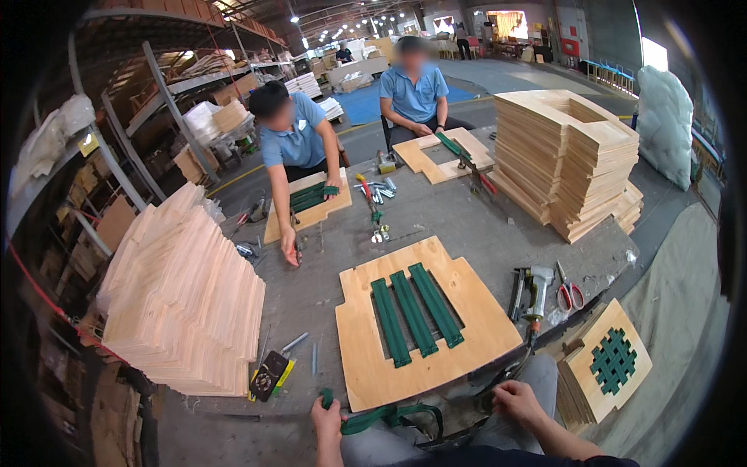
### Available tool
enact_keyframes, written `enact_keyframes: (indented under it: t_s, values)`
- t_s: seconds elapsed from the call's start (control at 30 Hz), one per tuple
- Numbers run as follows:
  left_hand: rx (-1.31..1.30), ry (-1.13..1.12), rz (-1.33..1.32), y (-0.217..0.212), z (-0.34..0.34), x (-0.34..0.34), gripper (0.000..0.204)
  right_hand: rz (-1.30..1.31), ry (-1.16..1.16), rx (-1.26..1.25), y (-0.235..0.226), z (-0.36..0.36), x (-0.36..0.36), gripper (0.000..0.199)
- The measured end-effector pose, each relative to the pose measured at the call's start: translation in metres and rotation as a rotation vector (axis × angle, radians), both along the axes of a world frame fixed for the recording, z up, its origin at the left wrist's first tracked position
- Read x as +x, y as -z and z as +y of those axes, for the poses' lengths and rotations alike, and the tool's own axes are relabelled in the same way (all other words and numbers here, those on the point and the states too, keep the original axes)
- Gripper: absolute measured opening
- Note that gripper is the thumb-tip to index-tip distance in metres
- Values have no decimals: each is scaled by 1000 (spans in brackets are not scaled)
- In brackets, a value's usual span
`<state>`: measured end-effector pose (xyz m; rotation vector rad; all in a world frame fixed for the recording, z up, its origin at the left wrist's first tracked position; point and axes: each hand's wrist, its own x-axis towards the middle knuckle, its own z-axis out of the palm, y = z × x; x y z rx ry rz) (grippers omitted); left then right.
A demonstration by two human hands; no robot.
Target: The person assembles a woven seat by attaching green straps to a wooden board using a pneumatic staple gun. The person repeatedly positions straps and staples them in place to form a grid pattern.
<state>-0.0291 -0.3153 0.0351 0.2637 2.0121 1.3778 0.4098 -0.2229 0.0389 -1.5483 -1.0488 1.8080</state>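
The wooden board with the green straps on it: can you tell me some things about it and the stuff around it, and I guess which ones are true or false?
1. Three dark green webbing straps lie across the opening of the flat plywood panel. True.
2. The red-handled scissors lie left of the panel. False: they lie to its right, past the silver staple gun.
3. The left hand grips a green strap. True.
4. The right hand holds the staple gun. False: the gun rests on the table.
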Motion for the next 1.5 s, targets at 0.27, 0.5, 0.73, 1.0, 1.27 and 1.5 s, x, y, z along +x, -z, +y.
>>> enact_keyframes:
  t_s: [0.27,0.5,0.73,1.0,1.27,1.5]
  values:
    - [-253,328,97,-19,3,14,36,-8,-318,108,20,5,-35,27]
    - [61,82,-416,6,-5,29,21,59,-245,49,17,-10,-16,30]
    - [335,3,-413,-60,4,11,11,352,92,-246,10,3,-3,33]
    - [394,133,-84,-180,-31,32,24,907,112,-314,21,49,-12,80]
    - [475,5,-77,-217,-69,31,10,1303,-91,-384,32,62,-9,117]
    - [585,181,46,-247,-53,20,23,1000,-188,-429,43,105,-43,68]
